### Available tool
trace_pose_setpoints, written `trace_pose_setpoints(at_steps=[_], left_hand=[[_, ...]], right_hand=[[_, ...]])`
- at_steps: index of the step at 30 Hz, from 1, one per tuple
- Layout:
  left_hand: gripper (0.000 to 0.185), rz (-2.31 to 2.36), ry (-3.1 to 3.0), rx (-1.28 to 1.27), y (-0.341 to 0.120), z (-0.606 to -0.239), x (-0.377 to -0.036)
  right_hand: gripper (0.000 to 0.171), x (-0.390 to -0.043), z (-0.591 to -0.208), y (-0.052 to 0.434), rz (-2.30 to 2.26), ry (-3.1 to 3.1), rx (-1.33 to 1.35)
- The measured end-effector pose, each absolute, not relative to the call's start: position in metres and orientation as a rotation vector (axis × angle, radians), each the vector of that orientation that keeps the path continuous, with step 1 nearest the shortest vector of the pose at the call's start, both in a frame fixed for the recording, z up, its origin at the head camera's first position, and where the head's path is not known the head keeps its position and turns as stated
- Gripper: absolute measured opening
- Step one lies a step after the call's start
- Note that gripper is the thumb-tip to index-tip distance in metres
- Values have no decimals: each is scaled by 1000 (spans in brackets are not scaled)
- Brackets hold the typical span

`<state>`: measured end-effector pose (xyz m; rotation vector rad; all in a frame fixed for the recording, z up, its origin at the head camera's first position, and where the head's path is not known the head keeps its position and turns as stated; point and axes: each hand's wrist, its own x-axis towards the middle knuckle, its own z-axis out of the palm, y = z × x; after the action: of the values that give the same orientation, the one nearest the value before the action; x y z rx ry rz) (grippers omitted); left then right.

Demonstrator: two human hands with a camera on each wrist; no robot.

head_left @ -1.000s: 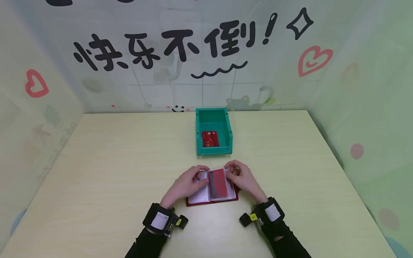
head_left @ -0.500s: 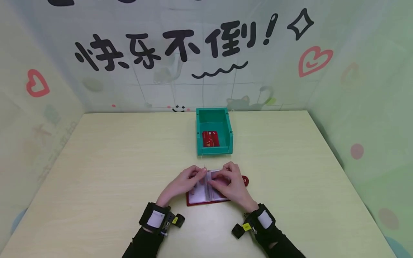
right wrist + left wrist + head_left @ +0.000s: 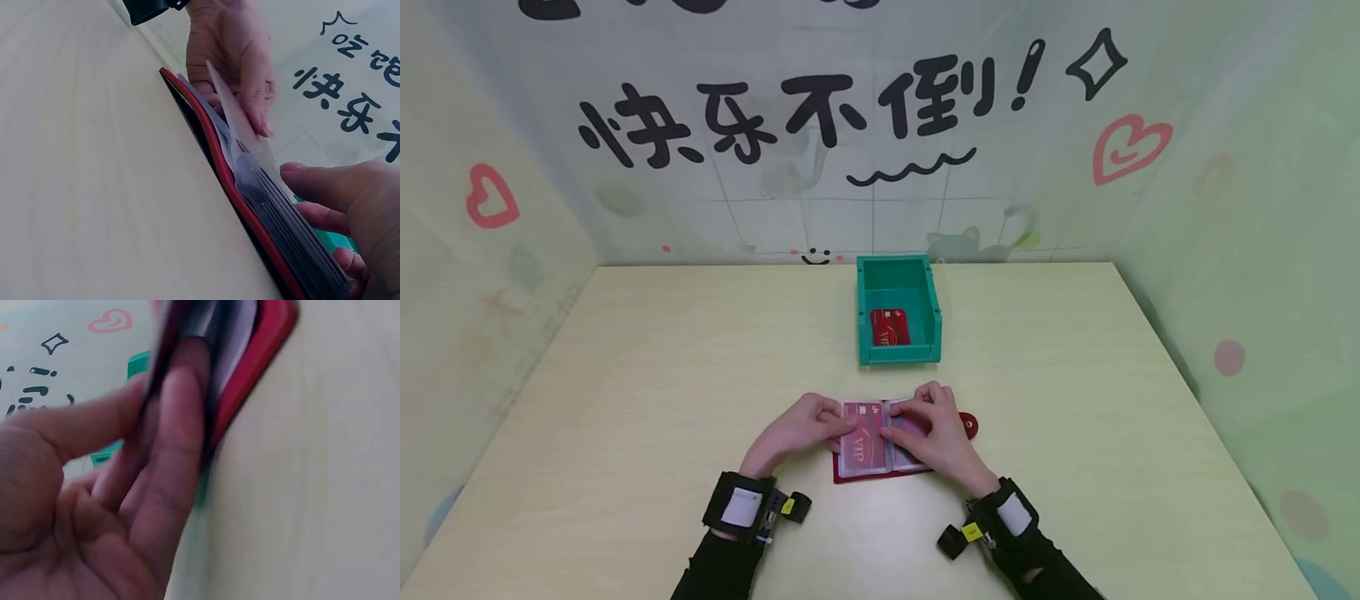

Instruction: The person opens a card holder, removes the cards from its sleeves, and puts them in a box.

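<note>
A red card holder point(image 3: 874, 478) lies spread on the table with its clear plastic sleeve pages showing. On its left side, a sleeve page with a red VIP card point(image 3: 867, 450) inside faces up. My left hand point(image 3: 808, 429) pinches that page's left edge, thumb on top and fingers underneath; in the left wrist view the fingers point(image 3: 178, 437) reach between page and cover. Over the right-hand pages point(image 3: 910, 454), my right hand point(image 3: 936, 429) grips the holder's page stack, its thumb point(image 3: 325, 184) beside the spine and the other fingers at the far edge.
Beyond the holder stands a teal bin point(image 3: 898, 354) with another red VIP card point(image 3: 891, 327) in it. The holder's round red clasp tab point(image 3: 970, 426) sticks out to the right of my right hand. A printed backdrop point(image 3: 775, 208) rises behind the table.
The right hand shifted left across the pages, and a page now lies over to the left, showing the VIP card. The left hand has drawn back leftward with that page's edge.
</note>
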<state>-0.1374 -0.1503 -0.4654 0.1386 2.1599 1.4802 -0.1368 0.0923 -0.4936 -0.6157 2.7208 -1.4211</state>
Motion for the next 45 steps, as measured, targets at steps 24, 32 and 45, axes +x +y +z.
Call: trace_pose_setpoints(at_steps=[24,32,45], left_hand=[[26,1386,2275,10,-138,-464,-130],[28,1367,2290,-9,-137,-463,-131],[28,1346,2310,6,-137,-464,-132]], right_hand=[[14,-137,-489,86,-1354,2733,-517],[15,-139,-488,84,-1341,2727,-487],[13,-140,-486,85,-1349,2690,-470]])
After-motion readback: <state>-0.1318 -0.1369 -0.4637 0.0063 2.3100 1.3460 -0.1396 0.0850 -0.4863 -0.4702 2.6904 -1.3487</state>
